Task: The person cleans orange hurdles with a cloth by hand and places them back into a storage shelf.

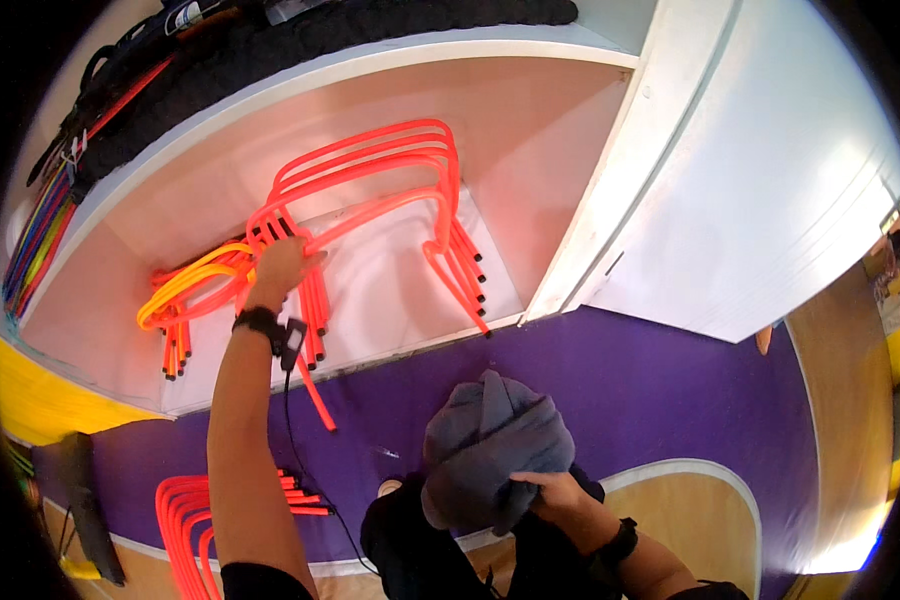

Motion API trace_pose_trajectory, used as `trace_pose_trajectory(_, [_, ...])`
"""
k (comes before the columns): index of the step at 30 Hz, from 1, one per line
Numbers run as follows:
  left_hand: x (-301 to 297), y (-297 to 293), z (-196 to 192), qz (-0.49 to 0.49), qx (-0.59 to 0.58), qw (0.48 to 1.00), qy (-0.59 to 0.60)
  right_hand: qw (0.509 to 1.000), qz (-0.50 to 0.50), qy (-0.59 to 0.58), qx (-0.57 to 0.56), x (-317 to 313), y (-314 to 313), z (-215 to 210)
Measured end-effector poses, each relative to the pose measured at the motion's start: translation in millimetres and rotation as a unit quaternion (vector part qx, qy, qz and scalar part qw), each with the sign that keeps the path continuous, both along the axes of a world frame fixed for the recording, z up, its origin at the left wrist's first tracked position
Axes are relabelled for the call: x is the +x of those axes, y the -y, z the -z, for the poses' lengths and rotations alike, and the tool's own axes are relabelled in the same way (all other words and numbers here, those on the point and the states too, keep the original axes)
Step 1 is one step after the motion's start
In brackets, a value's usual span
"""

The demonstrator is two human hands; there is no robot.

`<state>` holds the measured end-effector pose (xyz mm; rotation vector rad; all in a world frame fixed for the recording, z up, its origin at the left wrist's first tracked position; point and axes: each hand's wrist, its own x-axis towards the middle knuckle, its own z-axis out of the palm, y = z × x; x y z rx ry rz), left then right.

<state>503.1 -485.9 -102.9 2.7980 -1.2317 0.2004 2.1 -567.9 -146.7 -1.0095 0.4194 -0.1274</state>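
My left hand point(280, 268) reaches into the low white cabinet compartment, its fingers closed around the near red-orange training hurdle point(375, 208). That hurdle stands at the front of a nested row of similar hurdles point(370, 150) with black-capped feet. One of its feet extends over the cabinet's front edge. Close to my body, my right hand point(558, 497) grips a bunched grey cloth point(495, 440). The cloth hangs above the purple floor, over my legs, and hides part of the right fingers. Left of my left hand, yellow-orange hurdles point(185, 290) stand in the same compartment.
More red-orange hurdles point(175, 500) are on the floor at lower left, beside my left forearm. The upper shelf point(370, 62) carries dark gear, with coloured cords point(40, 240) hanging at its left end. A white door panel point(730, 190) stands at right. A cable trails from my left wrist.
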Motion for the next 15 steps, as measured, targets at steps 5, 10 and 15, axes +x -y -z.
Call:
trace_pose_trajectory(5, [-88,-50,7,0.056,-0.058,0.996,-0.047,0.981,0.173,0.004,0.087,29,-27,-23])
trace_pose_trajectory(10, [-228,-115,-19,0.017,-0.104,0.994,0.012,0.893,0.270,0.170,-0.318,78,-15,-66])
trace_pose_trajectory(15, [-321,-176,-68,0.008,-0.160,0.987,0.022,0.553,0.218,0.206,-0.777,89,-34,-113])
